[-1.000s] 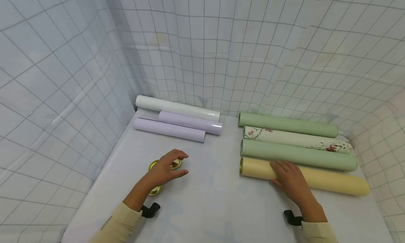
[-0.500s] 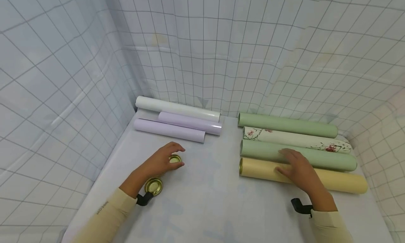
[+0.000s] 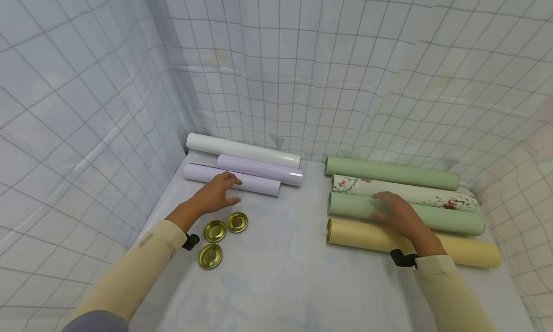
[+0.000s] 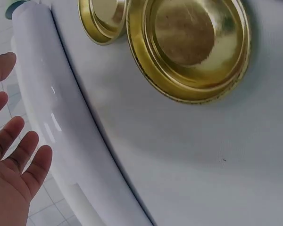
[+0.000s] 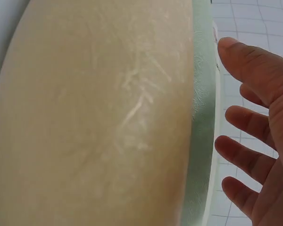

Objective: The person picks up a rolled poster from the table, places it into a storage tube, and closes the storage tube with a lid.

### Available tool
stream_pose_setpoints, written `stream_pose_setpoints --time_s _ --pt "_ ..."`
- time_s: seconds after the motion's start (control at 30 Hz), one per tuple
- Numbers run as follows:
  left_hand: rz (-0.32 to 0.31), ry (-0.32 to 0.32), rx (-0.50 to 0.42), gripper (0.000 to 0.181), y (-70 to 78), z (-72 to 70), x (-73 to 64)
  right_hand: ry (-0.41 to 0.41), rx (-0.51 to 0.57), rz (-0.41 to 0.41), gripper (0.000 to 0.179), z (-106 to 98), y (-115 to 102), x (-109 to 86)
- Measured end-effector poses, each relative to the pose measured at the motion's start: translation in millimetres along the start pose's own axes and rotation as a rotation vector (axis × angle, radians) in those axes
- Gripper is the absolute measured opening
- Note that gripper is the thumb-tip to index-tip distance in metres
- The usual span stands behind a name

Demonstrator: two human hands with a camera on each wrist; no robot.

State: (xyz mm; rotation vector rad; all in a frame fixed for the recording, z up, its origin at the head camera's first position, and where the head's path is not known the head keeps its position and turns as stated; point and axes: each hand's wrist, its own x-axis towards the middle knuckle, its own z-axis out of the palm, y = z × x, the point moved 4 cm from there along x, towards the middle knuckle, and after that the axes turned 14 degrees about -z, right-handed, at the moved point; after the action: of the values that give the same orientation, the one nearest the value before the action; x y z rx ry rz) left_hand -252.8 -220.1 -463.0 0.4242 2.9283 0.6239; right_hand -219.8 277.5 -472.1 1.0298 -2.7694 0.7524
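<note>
My left hand (image 3: 214, 194) hovers over the front lilac roll (image 3: 255, 183), fingers spread and holding nothing. In the left wrist view its relaxed fingers (image 4: 32, 160) show beside that roll. Several rolls lie at the right. My right hand (image 3: 399, 217), blurred, hangs above the front green roll (image 3: 354, 205) with nothing in its grasp. Nearer to me is the yellow roll (image 3: 358, 233), which fills much of the right wrist view, where the loosely bent fingers (image 5: 245, 153) stand apart from it. Three shallow gold round lids (image 3: 214, 231) lie on the table below the left hand.
Behind the front lilac roll lie a second lilac roll (image 3: 289, 174) and a white roll (image 3: 242, 150). At the right back are a floral roll (image 3: 402, 192) and another green roll (image 3: 389, 173). Grid-patterned sheets (image 3: 285, 73) wall the white table (image 3: 281, 284) at the back and sides.
My left hand has moved forward from the gold lids to over the lilac roll, uncovering all three lids. The right hand has let go of the yellow roll and moved forward above the green one.
</note>
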Motion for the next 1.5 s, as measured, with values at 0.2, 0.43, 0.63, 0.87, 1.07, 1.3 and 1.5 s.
stream_pose_setpoints --time_s 0.2,0.43,0.63,0.87,1.07,1.3,1.5 --pt "-0.012 0.056 0.049 0.049 -8.9 -0.6 10.4 -0.032 0.000 0.002 0.049 7 4 5.7" --pt "-0.059 0.083 0.114 0.051 -19.8 3.6 22.3 -0.035 -0.023 -0.009 0.047 9 6 8.4" --pt "-0.066 0.095 0.096 0.051 -23.3 7.9 29.6 -0.043 -0.035 -0.011 0.049 11 7 9.8" --pt "-0.084 0.073 0.069 0.053 -23.6 11.3 31.7 -0.060 -0.055 0.010 0.053 13 8 11.9" --pt "-0.087 0.069 0.080 0.053 -24.7 15.3 34.1 -0.062 -0.100 0.010 0.055 15 7 13.9" --pt "-0.070 0.100 0.141 0.050 -25.7 20.5 40.6 -0.094 -0.126 0.031 0.057 15 2 16.2" --pt "-0.060 0.132 0.205 0.050 -26.7 25.5 45.6 -0.128 -0.153 0.046 0.059 18 1 17.7"
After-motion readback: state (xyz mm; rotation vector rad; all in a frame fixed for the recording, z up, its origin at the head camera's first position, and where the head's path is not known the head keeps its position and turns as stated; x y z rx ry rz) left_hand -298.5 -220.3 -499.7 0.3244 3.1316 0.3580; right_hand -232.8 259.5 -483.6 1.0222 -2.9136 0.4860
